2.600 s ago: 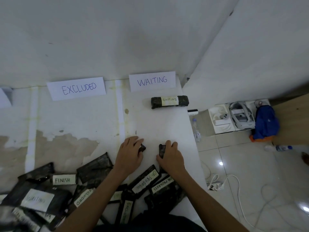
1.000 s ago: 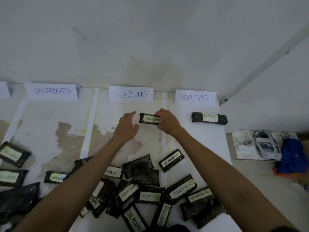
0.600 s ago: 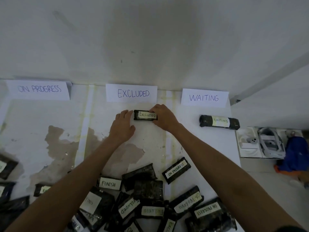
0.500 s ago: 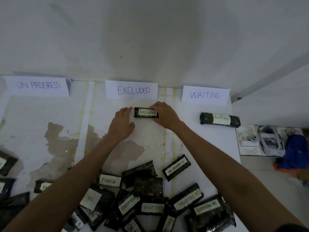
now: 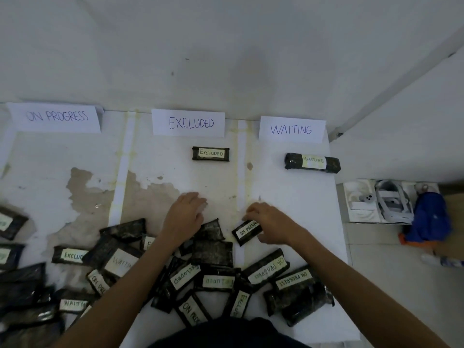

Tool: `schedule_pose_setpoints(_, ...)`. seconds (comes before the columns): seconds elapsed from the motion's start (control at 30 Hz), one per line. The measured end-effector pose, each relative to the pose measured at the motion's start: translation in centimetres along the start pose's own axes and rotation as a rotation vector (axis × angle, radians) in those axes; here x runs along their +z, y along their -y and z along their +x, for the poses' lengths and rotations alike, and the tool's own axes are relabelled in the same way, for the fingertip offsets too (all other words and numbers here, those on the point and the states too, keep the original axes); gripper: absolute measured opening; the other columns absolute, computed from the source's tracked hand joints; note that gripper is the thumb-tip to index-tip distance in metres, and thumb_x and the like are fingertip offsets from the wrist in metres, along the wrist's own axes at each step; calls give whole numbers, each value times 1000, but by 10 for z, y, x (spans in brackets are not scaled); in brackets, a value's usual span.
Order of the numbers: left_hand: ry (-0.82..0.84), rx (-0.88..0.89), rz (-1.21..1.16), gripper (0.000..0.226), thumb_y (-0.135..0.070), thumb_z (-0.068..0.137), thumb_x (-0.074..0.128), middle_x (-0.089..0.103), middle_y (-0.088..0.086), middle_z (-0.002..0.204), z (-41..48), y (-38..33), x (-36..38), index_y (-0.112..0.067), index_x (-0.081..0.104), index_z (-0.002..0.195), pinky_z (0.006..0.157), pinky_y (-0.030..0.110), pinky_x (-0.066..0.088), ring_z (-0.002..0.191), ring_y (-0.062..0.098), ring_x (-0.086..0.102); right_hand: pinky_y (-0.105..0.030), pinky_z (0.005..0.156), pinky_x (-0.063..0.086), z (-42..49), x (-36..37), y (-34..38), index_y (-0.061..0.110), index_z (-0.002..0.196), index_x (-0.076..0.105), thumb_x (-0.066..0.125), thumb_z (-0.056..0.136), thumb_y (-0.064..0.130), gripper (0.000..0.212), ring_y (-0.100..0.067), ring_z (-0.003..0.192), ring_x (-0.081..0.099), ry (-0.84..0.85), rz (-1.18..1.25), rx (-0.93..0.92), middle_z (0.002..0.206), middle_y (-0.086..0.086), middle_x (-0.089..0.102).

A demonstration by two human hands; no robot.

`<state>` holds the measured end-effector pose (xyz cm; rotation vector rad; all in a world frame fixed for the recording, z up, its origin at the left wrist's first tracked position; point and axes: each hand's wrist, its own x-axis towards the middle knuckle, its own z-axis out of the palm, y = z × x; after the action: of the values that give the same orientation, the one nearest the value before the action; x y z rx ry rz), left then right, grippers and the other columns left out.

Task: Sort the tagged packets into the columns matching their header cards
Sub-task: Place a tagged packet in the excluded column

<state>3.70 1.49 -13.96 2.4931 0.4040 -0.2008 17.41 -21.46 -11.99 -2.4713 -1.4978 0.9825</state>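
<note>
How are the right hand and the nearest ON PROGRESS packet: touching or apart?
Touching: the head view shows the right hand pinching the ON PROGRESS packet between fingers and thumb.

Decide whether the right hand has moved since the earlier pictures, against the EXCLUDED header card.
Yes. The right hand has drawn back from the EXCLUDED header card towards the person, leaving the EXCLUDED packet there, and grips an ON PROGRESS packet.

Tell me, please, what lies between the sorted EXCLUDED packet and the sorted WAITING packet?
In the head view, only a white divider strip and a small brown stain lie between the EXCLUDED packet and the WAITING packet.
</note>
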Motion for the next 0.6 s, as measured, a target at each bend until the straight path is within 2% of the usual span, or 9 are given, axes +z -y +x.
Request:
schedule_pose_setpoints(0.03, -2, -1, -2, 42, -13, 78, 52, 54, 20, 129, -4, -1, 3, -6, 60, 119, 101, 45, 42, 119, 37, 49, -41, 88, 45, -7, 7, 2, 18, 125, 54, 63, 67, -1, 61, -27, 110, 47, -30, -75, -21, 127, -7, 48)
schedule_pose_setpoints(0.1, -3, -15, -14, 42, -7, 80, 57, 52, 17, 132, -9, -4, 4, -8, 58, 122, 104, 41, 36, 123, 34, 46, -39, 70, 49, -13, 20, 2, 15, 115, 60, 62, 58, -11, 62, -32, 93, 57, -109, -171, -43, 110, -11, 57)
schedule_pose_setpoints(0.13, -4, -17, -20, 42, -7, 81, 59, 51, 16, 133, -12, -4, 3, -9, 58, 123, 105, 40, 36, 124, 33, 45, -37, 63, 48, -13, 23, 2, 14, 110, 62, 64, 54, -12, 62, -32, 84, 59, -139, -194, -38, 102, -11, 60)
schedule_pose_setpoints(0.2, -16, -22, -23, 42, -9, 82, 59, 50, 15, 134, -19, -2, -2, -11, 57, 123, 103, 39, 36, 123, 33, 46, -36, 58, 48, -11, 20, 5, 12, 107, 64, 68, 50, -7, 59, -32, 79, 60, -173, -219, -22, 97, -11, 62)
schedule_pose_setpoints(0.3, -57, -44, -3, 39, -15, 86, 57, 48, 11, 137, -33, 11, -22, -15, 56, 125, 100, 39, 38, 124, 30, 44, -40, 61, 50, -5, 9, 19, 9, 109, 65, 71, 54, 0, 57, -35, 82, 60, -208, -162, 10, 101, -14, 63)
schedule_pose_setpoints(0.4, -112, -63, 17, 38, -17, 88, 54, 48, 8, 136, -50, 31, -49, -16, 56, 125, 98, 40, 41, 123, 29, 44, -40, 70, 49, 7, -6, 46, 12, 117, 61, 69, 65, 8, 53, -33, 92, 57, -279, -110, 21, 109, -13, 60)
schedule_pose_setpoints(0.6, -148, -107, 32, 37, -16, 88, 54, 48, 6, 137, -83, 90, -100, -18, 54, 126, 97, 38, 42, 123, 26, 44, -38, 76, 47, 71, -21, 138, 17, 125, 54, 67, 72, 15, 55, -28, 98, 52, -321, -19, 1, 117, -8, 54)
